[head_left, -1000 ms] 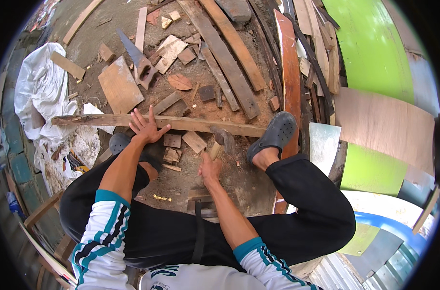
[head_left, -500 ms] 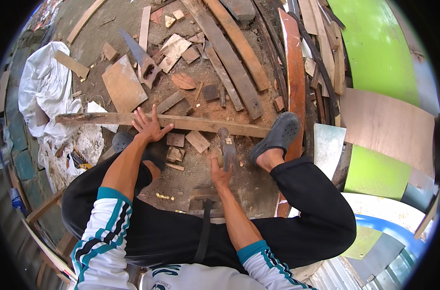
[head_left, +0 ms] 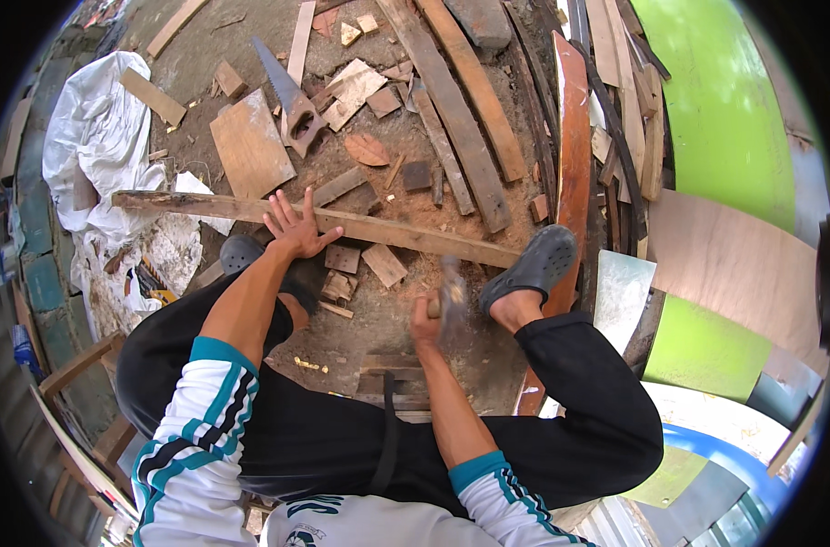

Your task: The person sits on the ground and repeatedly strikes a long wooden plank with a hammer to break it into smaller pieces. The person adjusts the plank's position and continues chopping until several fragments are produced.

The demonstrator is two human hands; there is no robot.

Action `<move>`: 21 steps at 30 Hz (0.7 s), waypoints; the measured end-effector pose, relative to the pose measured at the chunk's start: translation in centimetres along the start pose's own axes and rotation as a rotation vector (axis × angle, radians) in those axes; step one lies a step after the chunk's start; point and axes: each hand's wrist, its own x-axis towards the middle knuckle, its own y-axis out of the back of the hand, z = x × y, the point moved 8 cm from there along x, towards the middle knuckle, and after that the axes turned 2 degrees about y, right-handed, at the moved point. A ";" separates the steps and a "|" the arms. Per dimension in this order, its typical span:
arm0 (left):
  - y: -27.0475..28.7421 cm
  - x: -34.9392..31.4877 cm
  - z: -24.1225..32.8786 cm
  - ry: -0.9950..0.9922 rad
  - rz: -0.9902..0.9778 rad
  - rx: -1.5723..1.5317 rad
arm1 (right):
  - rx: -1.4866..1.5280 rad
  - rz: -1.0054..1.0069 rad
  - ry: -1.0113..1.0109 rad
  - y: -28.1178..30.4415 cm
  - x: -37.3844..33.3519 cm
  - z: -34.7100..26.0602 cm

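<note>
A long narrow wooden plank (head_left: pixel 406 236) lies crosswise in front of me. Its right end is beside my right clog (head_left: pixel 536 264); its left end reaches the white plastic sack (head_left: pixel 91 146). My left hand (head_left: pixel 296 234) rests on the plank with fingers spread, holding nothing. In my right hand (head_left: pixel 425 321) is a hammer (head_left: pixel 452 301), fingers wrapped round its handle. Motion smears the hammer's head, which is on the near side of the plank, apart from my left hand. Small wood blocks (head_left: pixel 384 265) lie just below the plank.
Beyond the plank are a handsaw (head_left: pixel 298 114), a square plywood piece (head_left: pixel 249 150) and long boards (head_left: pixel 456 118). A reddish-brown board (head_left: pixel 570 137) runs along my right foot. Green panels (head_left: pixel 721 109) and a bare plywood sheet (head_left: pixel 743 264) are at the right.
The whole view has shifted and turned slightly. My right hand and the hammer have moved a little, and the hammer is more blurred. My left hand still lies on the plank.
</note>
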 end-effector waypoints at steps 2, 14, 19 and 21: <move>-0.2 0.0 -0.5 0.010 -0.010 -0.005 | -0.014 -0.308 -0.373 -1.2 1.4 -1.4; 0.5 0.1 0.1 -0.014 0.016 -0.004 | -0.011 -0.365 -0.557 -2.0 2.1 1.4; 0.3 -0.2 -0.4 -0.002 0.043 0.006 | 0.404 -0.087 -0.283 1.4 1.2 -2.1; 0.3 -0.1 -0.1 -0.003 0.028 0.008 | 0.127 -0.157 -0.249 0.6 1.4 -3.2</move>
